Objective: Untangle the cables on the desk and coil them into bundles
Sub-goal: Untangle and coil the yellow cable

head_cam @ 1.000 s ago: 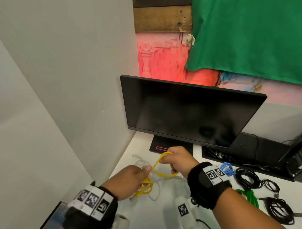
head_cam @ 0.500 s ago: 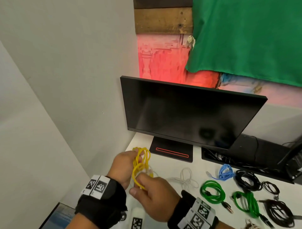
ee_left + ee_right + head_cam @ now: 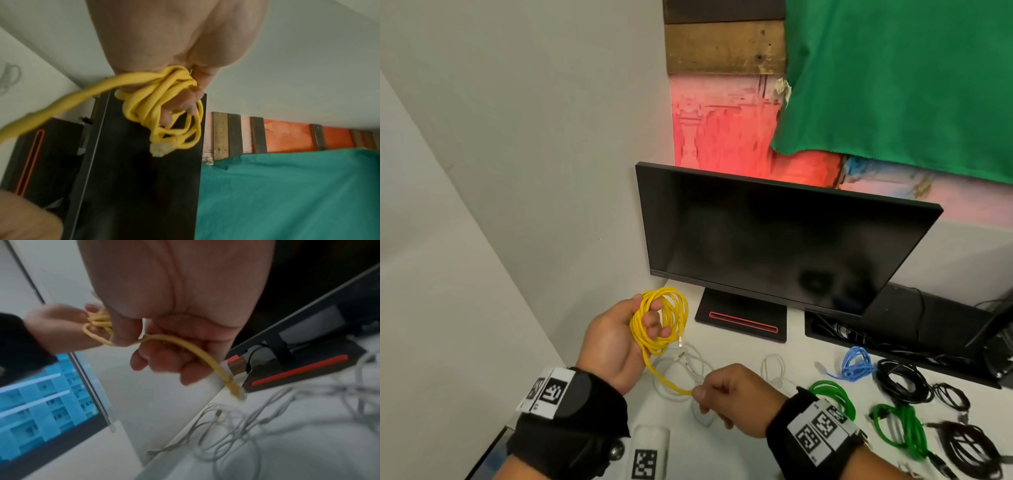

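A yellow cable (image 3: 666, 318) is wound in several loops around the fingers of my left hand (image 3: 616, 337), held above the desk's left corner. In the left wrist view the yellow cable (image 3: 164, 104) wraps the fingers and its clear plug hangs below. One strand runs down to my right hand (image 3: 729, 397), which pinches the cable's free end. In the right wrist view the yellow cable (image 3: 185, 345) passes through that fist and its plug sticks out below. A loose white cable (image 3: 688, 370) lies tangled on the white desk (image 3: 743, 356) beneath both hands.
A black monitor (image 3: 774, 240) on its stand (image 3: 739, 318) is just behind the hands. To the right lie coiled bundles: white (image 3: 774, 370), blue (image 3: 856, 363), two green (image 3: 832, 394), several black (image 3: 904, 380). A grey wall is close on the left. A lit screen (image 3: 41, 394) sits below the desk edge.
My left hand has turned palm-up with the yellow coil around its fingers. My right hand has dropped away toward me, drawing the cable's free end out from the coil.
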The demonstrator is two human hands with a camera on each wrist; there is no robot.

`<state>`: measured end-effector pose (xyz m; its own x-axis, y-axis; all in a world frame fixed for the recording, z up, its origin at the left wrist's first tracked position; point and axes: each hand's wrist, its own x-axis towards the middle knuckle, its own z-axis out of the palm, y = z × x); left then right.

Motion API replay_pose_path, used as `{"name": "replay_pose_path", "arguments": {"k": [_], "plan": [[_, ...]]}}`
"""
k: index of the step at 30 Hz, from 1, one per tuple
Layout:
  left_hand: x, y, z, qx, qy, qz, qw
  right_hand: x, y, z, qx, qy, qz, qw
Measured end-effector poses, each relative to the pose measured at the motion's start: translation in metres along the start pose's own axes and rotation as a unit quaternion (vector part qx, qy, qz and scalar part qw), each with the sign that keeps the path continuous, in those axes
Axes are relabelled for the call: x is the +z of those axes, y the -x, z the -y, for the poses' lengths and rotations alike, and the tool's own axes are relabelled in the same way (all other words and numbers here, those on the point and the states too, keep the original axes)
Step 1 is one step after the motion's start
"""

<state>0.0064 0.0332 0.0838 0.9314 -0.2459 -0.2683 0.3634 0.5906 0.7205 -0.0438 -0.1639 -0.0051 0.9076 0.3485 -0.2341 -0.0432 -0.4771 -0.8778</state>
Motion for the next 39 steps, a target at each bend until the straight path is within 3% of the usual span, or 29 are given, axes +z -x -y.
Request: {"name": "replay_pose_path", "arguments": {"k": [3,5,10,17,18,19,21,22,23,25,27,30,32,34,36,39], "plan": [[0.001,0.003,-0.002,-0.049,-0.015,0.04,0.998,-0.016,-0.008,0.002,0.029,0.114,0.011,0.993],[-0.001,0.007,0.002,-0.073,-0.077,0.047,0.993,-0.029,-0.015,0.005,0.024,0.237,-0.012,0.971],[-0.013,0.008,0.017,-0.021,-0.225,-0.008,0.974,-0.051,-0.025,0.021,0.015,0.549,-0.038,0.835],[-0.019,0.004,0.03,0.016,-0.293,-0.062,0.954,-0.06,-0.015,0.047,0.065,0.585,-0.049,0.807],[-0.02,0.002,0.031,0.023,-0.298,-0.073,0.951,-0.062,-0.011,0.051,0.071,0.554,-0.049,0.828],[-0.021,0.001,0.031,0.029,-0.303,-0.087,0.949,-0.065,-0.007,0.054,0.072,0.483,-0.041,0.872],[-0.025,-0.002,0.03,0.031,-0.291,-0.115,0.949,-0.07,-0.002,0.058,0.056,0.195,-0.015,0.979],[-0.028,-0.003,0.029,0.025,-0.267,-0.123,0.955,-0.072,0.001,0.058,0.041,0.009,0.0,0.999],[-0.03,-0.004,0.028,0.016,-0.233,-0.125,0.964,-0.074,0.003,0.057,0.018,-0.172,0.02,0.985],[-0.032,-0.005,0.026,-0.007,-0.154,-0.108,0.982,-0.077,0.006,0.054,-0.046,-0.434,0.095,0.895],[-0.03,-0.005,0.023,-0.036,-0.085,-0.073,0.993,-0.076,0.011,0.06,-0.117,-0.529,0.158,0.826],[-0.026,-0.005,0.016,-0.074,-0.002,-0.028,0.997,-0.081,0.017,0.075,-0.173,-0.582,0.196,0.77],[-0.025,-0.005,0.013,-0.094,0.042,-0.008,0.995,-0.085,0.021,0.087,-0.208,-0.587,0.207,0.755],[-0.023,-0.004,0.012,-0.11,0.068,0.005,0.992,-0.086,0.022,0.1,-0.241,-0.568,0.21,0.759],[-0.019,-0.003,0.013,-0.119,0.072,0.012,0.99,-0.084,0.021,0.107,-0.245,-0.548,0.185,0.778],[-0.012,-0.003,0.018,-0.101,0.028,-0.01,0.994,-0.073,0.018,0.112,-0.204,-0.534,0.078,0.817]]}}
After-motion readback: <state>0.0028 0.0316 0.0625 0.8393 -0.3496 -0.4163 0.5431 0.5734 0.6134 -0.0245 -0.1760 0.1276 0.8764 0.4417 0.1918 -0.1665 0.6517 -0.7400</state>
